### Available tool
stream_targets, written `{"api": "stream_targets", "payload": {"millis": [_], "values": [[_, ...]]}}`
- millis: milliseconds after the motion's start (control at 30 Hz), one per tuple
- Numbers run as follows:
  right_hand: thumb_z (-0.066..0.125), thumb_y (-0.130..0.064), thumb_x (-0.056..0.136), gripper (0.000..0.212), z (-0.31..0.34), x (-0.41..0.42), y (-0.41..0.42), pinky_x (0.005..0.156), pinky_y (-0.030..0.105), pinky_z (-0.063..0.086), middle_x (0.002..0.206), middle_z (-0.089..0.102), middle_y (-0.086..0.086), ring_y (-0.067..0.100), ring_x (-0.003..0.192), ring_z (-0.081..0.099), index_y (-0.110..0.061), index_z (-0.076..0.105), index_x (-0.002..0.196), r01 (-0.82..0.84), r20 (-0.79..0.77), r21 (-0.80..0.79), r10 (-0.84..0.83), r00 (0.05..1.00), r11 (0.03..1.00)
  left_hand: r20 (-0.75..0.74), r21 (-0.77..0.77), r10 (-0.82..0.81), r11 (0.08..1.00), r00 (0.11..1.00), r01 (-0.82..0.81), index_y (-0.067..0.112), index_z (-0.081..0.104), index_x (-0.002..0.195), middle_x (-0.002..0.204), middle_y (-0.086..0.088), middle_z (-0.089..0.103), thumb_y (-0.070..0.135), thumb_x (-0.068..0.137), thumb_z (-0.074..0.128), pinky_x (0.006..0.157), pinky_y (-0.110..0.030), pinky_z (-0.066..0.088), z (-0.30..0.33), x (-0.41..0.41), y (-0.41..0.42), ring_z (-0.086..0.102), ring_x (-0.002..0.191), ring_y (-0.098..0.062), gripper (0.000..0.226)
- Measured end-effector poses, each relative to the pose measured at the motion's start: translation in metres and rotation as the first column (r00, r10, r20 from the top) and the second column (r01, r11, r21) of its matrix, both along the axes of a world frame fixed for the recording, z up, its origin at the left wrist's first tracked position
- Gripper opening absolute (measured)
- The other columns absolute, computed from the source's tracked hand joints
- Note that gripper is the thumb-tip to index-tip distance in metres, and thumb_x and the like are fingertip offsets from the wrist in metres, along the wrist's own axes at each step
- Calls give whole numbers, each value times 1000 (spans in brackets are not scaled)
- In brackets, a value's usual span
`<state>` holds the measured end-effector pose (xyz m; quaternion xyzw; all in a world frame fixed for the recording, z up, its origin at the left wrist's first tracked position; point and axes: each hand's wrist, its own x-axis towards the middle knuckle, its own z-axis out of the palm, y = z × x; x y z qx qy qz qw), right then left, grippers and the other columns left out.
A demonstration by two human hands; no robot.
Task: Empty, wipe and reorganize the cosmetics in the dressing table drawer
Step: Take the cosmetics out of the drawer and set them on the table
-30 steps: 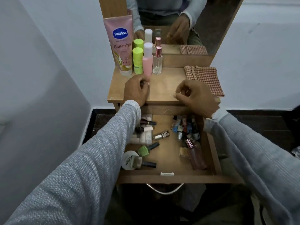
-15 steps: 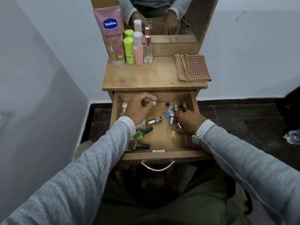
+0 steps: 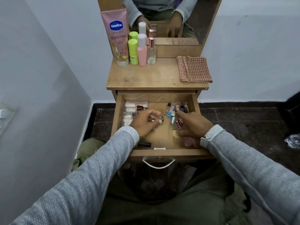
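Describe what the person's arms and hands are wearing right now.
Both arms are in long light grey knit sleeves: left sleeve, right sleeve. Each ends at the wrist in a paler, looser-knit ribbed cuff. The left hand and right hand are bare: no gloves, and no rings or watch that I can see.

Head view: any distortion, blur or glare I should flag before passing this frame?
Head view: wide-angle bending curves the wall edges; the drawer interior is dim, with the left hand and right hand slightly soft; no strong glare on the mirror; the Vaseline tube label reads sharply.
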<state>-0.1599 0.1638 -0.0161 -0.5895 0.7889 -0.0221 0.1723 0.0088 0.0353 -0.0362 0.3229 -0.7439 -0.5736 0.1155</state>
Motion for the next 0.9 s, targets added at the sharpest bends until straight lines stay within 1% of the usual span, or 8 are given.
{"api": "stream_targets", "payload": {"millis": [133,267,367,533,633,700,800,900], "values": [[74,-28,78,52,8,1,-1,66,35,52,95,65,0,18,73,57,-20,43,119,-2,75,-142,13,997,990,74,60,-86,995,994,82,15,57,118,98,-4,68,11,83,73,81,-31,57,-5,-3,9,67,91,-18,38],[76,-26,77,50,27,3,-11,64,34,56,92,67,0,16,72,64,-19,45,115,33,188,-320,29,982,947,79,-53,-141,988,987,145,19,58,117,104,0,66,28,74,82,87,-24,53,-4,-10,19,63,98,-10,50],[76,-26,76,51,42,7,-26,61,33,57,85,64,-4,13,68,63,-17,46,115,87,233,-415,14,972,906,33,-217,-45,975,998,51,17,59,113,98,5,65,34,73,81,76,-22,53,5,-18,22,63,89,-8,49],[76,-17,77,45,64,11,-56,54,29,57,72,62,-5,12,60,65,-16,47,111,118,325,-537,75,943,835,-103,-411,180,888,978,-206,17,63,99,84,6,68,38,80,72,69,-36,56,19,-31,2,64,75,-10,30],[78,-25,75,48,70,6,-77,56,32,58,81,62,0,14,65,65,-19,49,112,163,329,-622,67,942,766,-168,-449,192,858,967,-248,19,66,105,86,6,71,37,87,65,68,-33,58,34,-40,-17,66,74,-8,25],[79,-31,74,52,70,0,-91,59,26,57,90,61,2,11,71,64,-20,50,115,197,346,-659,60,936,726,-195,-503,209,818,958,-280,16,68,102,84,3,71,30,87,67,67,-31,58,45,-46,-35,66,72,-9,21],[80,-33,73,58,68,-10,-110,63,15,53,98,61,-1,7,79,62,-17,52,121,276,417,-635,19,909,722,-187,-580,235,757,954,-301,12,69,92,81,-1,70,27,85,67,67,-37,56,56,-58,-63,64,71,-17,16],[75,-28,76,48,61,-16,-128,71,23,56,98,64,-4,6,85,62,-14,57,118,332,438,-627,-33,898,704,-150,-618,217,741,964,-263,14,69,89,79,-1,70,32,83,68,67,-39,55,56,-70,-82,64,70,-19,19]]}}
